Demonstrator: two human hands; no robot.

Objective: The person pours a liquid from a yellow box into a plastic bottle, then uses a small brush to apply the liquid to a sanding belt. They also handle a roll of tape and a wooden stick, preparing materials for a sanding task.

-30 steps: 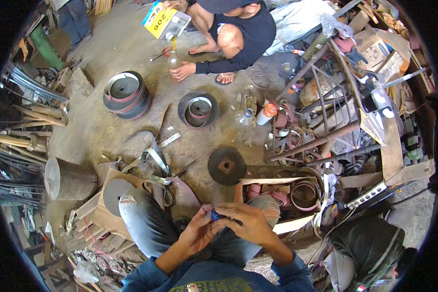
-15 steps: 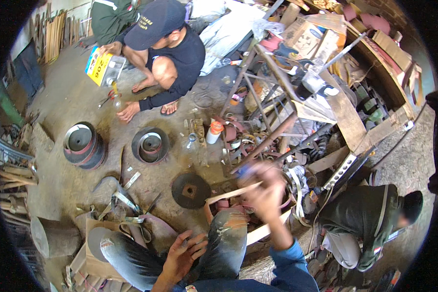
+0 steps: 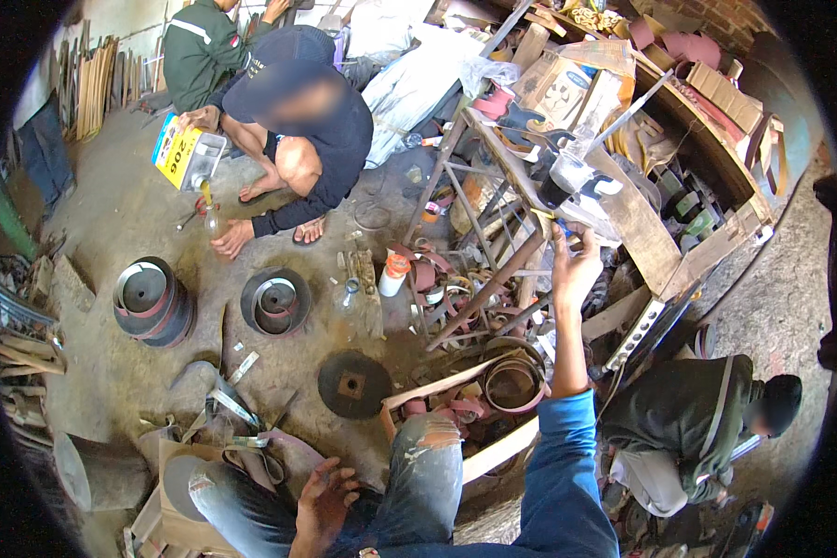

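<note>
My right hand point(image 3: 577, 270) is stretched out over the rusty metal stand point(image 3: 530, 244). Between its thumb and fingers is a small blue and yellow thing point(image 3: 564, 228), too small to name. Close beyond it, on the stand's top, sits a clear cup with dark contents point(image 3: 567, 177). My left hand point(image 3: 325, 502) hovers above my lap between the knees, fingers loosely bent and apart, with nothing seen in it. By my right knee is a wooden box point(image 3: 502, 454) of brownish-red belt rolls point(image 3: 513, 383).
Across from me a squatting person point(image 3: 316, 167) pours yellow liquid from a clear container point(image 3: 200, 158) into a clear bottle point(image 3: 214, 221). Two belt-wrapped wheels point(image 3: 153, 302) and a dark disc point(image 3: 354, 384) lie on the floor. Another person point(image 3: 688, 428) bends at the right; a third point(image 3: 200, 56) is behind.
My right hand has moved up and away from above the wooden box to the stand, carrying the small blue thing. My left hand has shifted slightly down and left. The pouring continues.
</note>
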